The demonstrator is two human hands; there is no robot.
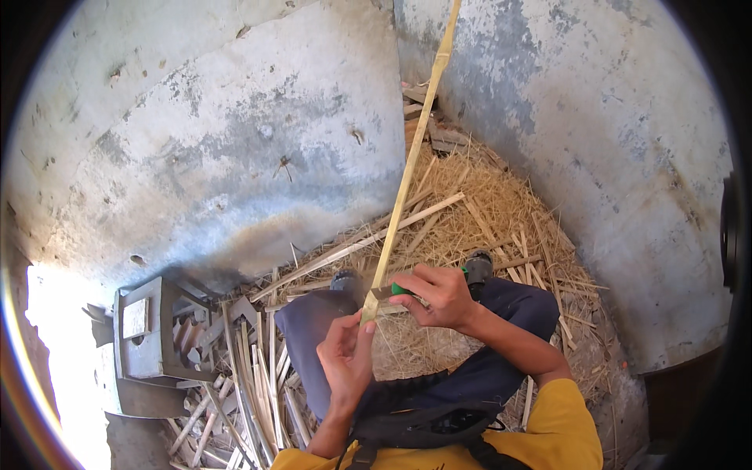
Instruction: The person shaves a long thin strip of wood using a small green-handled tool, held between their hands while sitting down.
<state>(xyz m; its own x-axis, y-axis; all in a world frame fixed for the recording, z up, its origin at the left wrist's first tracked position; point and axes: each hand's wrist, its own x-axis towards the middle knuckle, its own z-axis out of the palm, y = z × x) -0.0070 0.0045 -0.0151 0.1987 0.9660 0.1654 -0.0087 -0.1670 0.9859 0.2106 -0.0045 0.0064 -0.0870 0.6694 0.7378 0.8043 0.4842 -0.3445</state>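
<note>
A long, pale bamboo strip (405,176) with visible joints slants up and away from me, past the top edge of the view. Its near end is pinched between the thumb and fingers of my left hand (345,356). My right hand (440,296) is closed round the green handle of a small knife (397,290). The short blade lies against the strip just above my left fingers. Most of the handle is hidden inside my right hand.
Bamboo slats (262,384) lie heaped at my left, beside a grey wooden box-like frame (157,337). Fine shavings (489,188) cover the floor ahead, up to the corner of two peeling walls (258,133). My bent legs (513,309) frame the work area.
</note>
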